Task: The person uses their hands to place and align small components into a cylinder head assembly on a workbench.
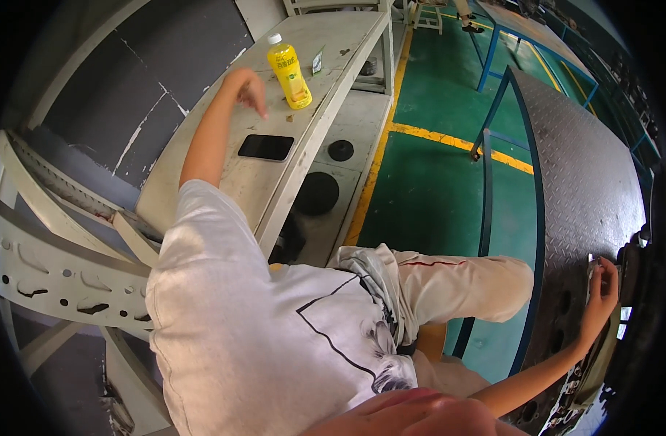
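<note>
While holding right hand (603, 285) with narrow-set fingers at small silvery piece (591, 266) by dark desk (576, 160), can't confirm grip. Holding left hand (249, 89) empty, with loosely bent fingers, above pale desk (340, 35) near untouched yellow bottle (290, 76) and phone (266, 147). Looks mid-handling; can't make out finished or remaining work.

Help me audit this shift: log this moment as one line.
left hand: loose, near bottle | right hand: at small shiny piece, grip unclear | phone: flat on bench
</note>
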### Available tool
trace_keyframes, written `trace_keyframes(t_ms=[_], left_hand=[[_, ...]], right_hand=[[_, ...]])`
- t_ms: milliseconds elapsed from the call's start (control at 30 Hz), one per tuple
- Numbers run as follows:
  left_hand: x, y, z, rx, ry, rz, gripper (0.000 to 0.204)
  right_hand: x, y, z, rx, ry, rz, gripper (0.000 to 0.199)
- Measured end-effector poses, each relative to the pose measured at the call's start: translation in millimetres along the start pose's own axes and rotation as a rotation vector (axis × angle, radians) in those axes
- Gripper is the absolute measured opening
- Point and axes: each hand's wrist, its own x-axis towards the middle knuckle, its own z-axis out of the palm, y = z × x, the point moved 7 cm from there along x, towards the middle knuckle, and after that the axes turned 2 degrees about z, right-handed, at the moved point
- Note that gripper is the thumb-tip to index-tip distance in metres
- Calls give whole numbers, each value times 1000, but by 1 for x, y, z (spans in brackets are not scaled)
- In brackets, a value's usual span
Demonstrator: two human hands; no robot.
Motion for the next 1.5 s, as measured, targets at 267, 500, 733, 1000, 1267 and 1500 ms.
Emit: trace_keyframes(t_ms=[267, 500, 733, 1000, 1267, 1500], left_hand=[[36, -27, 62, 176, 133, -280, 96], [16, -14, 67, 144, 142, -173, 86], [9, 10, 67, 126, 196, 177, 73], [17, 31, 65, 75, 293, 374, 68], [18, 29, 71, 148, 292, 355, 73], [-23, 28, 54, 56, 364, 384, 65]], right_hand=[[-7, 7, -17, 145, 10, 7, 24], [-6, 29, -19, 66, 22, 16, 25], [-7, 34, -31, -65, 15, -18, 25], [-15, 62, -45, -75, -35, 81, 25], [-19, 81, -59, -119, 35, 36, 28], [-23, 67, -54, -131, 17, 57, 29]])
